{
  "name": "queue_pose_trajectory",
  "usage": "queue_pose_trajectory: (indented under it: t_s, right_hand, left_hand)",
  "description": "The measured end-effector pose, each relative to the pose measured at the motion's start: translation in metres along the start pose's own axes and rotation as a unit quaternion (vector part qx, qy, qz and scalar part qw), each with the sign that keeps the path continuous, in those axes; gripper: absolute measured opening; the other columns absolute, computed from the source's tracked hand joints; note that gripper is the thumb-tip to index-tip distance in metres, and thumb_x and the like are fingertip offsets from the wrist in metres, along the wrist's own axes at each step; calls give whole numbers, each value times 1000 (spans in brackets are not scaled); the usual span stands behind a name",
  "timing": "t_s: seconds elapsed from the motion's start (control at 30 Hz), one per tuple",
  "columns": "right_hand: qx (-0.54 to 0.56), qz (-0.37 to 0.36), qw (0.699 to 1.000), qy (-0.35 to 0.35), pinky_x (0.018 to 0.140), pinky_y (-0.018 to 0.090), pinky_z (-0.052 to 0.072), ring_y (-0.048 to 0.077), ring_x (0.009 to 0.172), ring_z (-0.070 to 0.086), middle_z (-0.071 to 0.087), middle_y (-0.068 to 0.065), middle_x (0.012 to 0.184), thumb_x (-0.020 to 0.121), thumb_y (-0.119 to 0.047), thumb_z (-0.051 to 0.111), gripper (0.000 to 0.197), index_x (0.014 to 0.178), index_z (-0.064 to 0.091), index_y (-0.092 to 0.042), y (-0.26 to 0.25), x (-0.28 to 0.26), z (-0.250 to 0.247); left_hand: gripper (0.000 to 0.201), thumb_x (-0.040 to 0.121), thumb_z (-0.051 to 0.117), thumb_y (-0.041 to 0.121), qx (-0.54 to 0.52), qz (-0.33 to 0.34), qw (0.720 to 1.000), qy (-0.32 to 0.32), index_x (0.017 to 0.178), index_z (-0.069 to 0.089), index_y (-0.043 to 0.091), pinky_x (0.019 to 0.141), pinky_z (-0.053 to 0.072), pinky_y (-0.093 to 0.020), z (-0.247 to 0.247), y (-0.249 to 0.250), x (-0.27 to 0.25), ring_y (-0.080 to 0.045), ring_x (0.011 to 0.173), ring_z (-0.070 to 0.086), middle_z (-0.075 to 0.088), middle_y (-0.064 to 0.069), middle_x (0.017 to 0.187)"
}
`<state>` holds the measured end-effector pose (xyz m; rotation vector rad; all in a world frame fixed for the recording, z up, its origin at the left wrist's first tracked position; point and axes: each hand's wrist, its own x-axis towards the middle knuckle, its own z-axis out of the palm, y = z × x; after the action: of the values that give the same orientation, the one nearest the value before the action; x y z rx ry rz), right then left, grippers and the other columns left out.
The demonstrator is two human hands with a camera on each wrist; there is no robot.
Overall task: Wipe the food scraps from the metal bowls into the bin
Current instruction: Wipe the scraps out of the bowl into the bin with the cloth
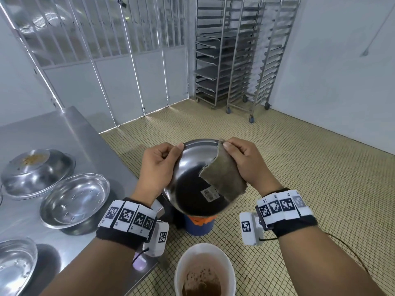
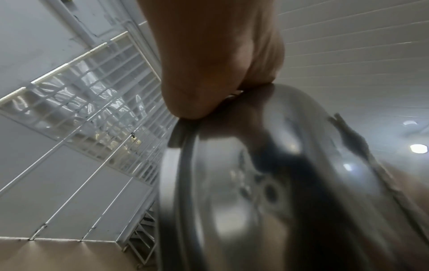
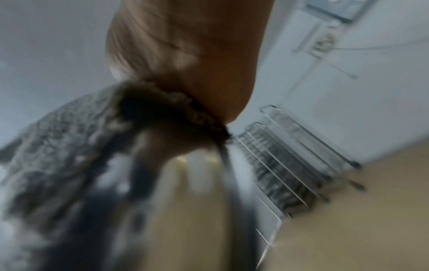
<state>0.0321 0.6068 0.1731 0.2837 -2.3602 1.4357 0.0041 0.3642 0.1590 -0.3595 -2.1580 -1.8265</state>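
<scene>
Bowls number four: we count three on the counter at left, the far one upturned, and one metal bowl tilted above two bins. Our left hand grips its rim; our right hand pinches a cloth against it. Only the head view shows the blue bin and white bucket; both wrist views are blurred.

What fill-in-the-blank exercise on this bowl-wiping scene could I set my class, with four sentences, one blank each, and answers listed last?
1. The left hand grips the rim of a metal ____.
2. The right hand holds a brown ____ against the bowl.
3. The held bowl hangs above a ____ bin with an orange liner.
4. The steel table carries ____ other bowls.

Missing words: bowl; cloth; blue; three
</scene>
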Motion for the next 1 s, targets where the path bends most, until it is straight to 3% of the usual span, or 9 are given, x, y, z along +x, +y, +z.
queue_pose_trajectory:
  t_s: [0.13,0.23,0.33,0.43,0.53,0.63,0.73,0.87,1.0]
  right_hand:
    - [134,121,982,44,74,36,43,15,74,52,59,3,76,105,-29,50,34,79,66,-15,22,-19,7]
    - [74,70,994,39,72,40,42,17,70,51,58,4,72,101,-34,50,34,75,62,-16,14,-9,1]
    - [-17,3,1000,5,73,38,46,21,73,58,64,4,75,98,-35,50,33,80,67,-14,-4,6,-5]
    - [-2,2,1000,10,73,37,46,22,72,57,64,3,75,100,-35,51,33,80,67,-13,-1,3,-5]
    - [116,88,988,54,77,40,45,18,75,54,61,4,79,106,-32,49,36,86,66,-8,13,-14,0]
    - [186,158,967,73,82,41,48,19,81,58,65,3,83,108,-30,47,34,88,71,-17,19,-23,4]
    - [119,102,985,72,74,36,44,15,72,53,60,1,74,106,-26,50,34,79,66,-14,15,-17,-3]
    - [-81,-15,994,-67,72,34,48,9,69,57,63,-10,70,102,-33,53,31,78,68,-22,-3,-3,-2]
    - [-91,-49,993,-61,69,29,45,6,67,57,62,-12,69,103,-31,55,33,71,63,-31,-15,1,2]
  left_hand:
    - [40,100,66,35,-31,-17,999,29,71,69,8,50,43,-45,-5,-3,1,-27,53,52,63,-20,62]
    - [41,103,62,34,-7,-5,1000,11,75,68,4,49,43,-45,-2,-2,-2,-34,50,52,61,-25,63]
    - [44,102,61,37,17,11,1000,-10,78,68,0,49,47,-57,3,7,-6,-50,57,57,61,-30,66]
    - [41,99,65,37,-1,-5,1000,6,77,69,3,51,48,-57,3,9,-5,-50,58,58,63,-29,68]
    - [40,100,67,32,-79,-49,994,58,71,67,5,54,45,-48,0,0,-3,-32,55,53,62,-21,63]
    - [40,104,63,25,-65,-51,995,61,65,66,15,52,43,-31,0,-4,-4,-18,52,51,59,0,55]
    - [36,105,59,25,30,-6,999,-13,71,67,18,48,44,-28,-3,2,-4,-15,49,53,61,1,55]
    - [27,104,60,30,126,17,980,-156,85,72,15,49,52,-29,0,16,0,-20,54,66,71,-5,69]
    - [30,101,64,31,91,21,989,-115,79,73,14,46,47,-25,4,22,0,-23,50,63,69,-5,63]
